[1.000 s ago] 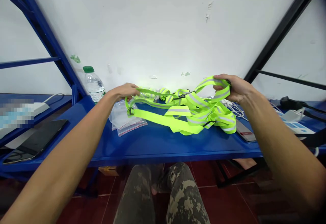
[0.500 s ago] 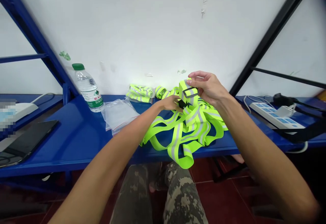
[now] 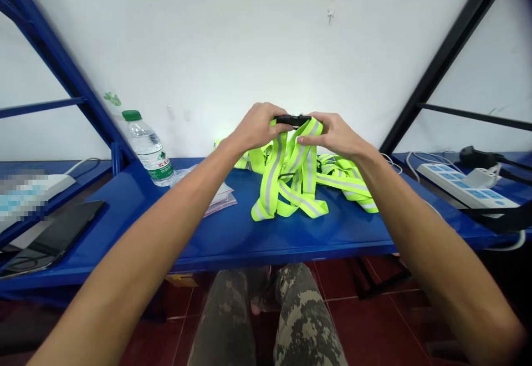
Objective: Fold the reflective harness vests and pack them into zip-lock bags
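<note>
Just above the middle of the frame, gripped a black buckle (image 3: 294, 120), hard, slim and nearly level, by its two ends. Had the left hand (image 3: 261, 125) clamped on one end, with the thumb lying along its underside, and the right hand (image 3: 334, 133) closed on the other, with the thumb pressed to a fluorescent yellow-green strap (image 3: 272, 180). Held up the flat, woven-looking band, striped silvery grey along its middle, in soft loops and crossings at centre frame, over a smooth blue table (image 3: 249, 238). Could not make out any contact between its lowest folds and the tabletop. Right of centre, saw more webbing (image 3: 351, 182) in a tangled, ribbon-like heap.

Beside the left forearm (image 3: 166, 233), noted thin, clear plastic bags (image 3: 222, 199) with reddish seal lines, stacked and partly covered. Towards the left, saw a transparent bottle (image 3: 149, 150) with a green cap and printed label; at lower left, a flat, dark, glossy slab (image 3: 54, 238); at right, a white power strip (image 3: 463, 186) with blue socket faces. Across the top, faced a scuffed, matt white wall (image 3: 233, 50); at the bottom, saw mottled camouflage trousers (image 3: 307, 316) above dark red tiles (image 3: 369, 327).
</note>
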{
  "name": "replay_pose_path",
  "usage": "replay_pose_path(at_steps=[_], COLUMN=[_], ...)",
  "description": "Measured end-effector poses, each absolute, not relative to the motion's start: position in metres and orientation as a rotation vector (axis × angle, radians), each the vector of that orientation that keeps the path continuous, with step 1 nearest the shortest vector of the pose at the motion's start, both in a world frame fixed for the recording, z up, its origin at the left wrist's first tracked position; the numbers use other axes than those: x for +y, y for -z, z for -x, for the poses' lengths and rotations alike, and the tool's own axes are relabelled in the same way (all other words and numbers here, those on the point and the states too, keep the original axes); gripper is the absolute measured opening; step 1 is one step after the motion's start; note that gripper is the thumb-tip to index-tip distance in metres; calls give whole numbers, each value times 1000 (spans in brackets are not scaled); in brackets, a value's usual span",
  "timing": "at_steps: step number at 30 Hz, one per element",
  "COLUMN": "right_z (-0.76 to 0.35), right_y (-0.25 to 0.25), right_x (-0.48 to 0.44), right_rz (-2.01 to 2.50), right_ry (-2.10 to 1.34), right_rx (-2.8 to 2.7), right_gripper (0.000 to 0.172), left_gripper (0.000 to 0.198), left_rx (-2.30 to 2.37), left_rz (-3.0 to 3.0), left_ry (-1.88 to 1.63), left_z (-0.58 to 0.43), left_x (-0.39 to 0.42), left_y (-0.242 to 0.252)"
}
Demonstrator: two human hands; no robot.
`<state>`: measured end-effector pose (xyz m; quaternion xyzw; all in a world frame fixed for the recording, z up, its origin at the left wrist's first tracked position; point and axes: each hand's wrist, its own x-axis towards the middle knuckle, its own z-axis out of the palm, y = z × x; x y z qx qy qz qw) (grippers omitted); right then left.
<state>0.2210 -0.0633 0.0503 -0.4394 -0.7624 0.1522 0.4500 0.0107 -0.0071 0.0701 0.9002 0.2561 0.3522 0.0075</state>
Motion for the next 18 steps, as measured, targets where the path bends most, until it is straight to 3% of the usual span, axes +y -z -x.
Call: replay_pose_path(at_steps=[2, 7, 14, 18], right_z=[-219, -222, -228, -233], right_y=[-65, -95, -95, -94], right_x=[-63, -63, -46, -47], right_rz=[1132, 1240, 1414, 1368], right_ry=[-361, -348, 375, 78], right_rx=[-1918, -2064, -1752, -1686], right_gripper=[28, 33, 27, 31], left_gripper=[23, 25, 29, 29], left_rx=[877, 1130, 1336, 1316], left_rz=[-2908, -3019, -2970, -2813], left_ry=[-1109, -1173, -1282, -1422], left_z=[-6, 6, 12, 17], left_x=[-13, -17, -25, -20], left_y=[-83, -99, -101, -102])
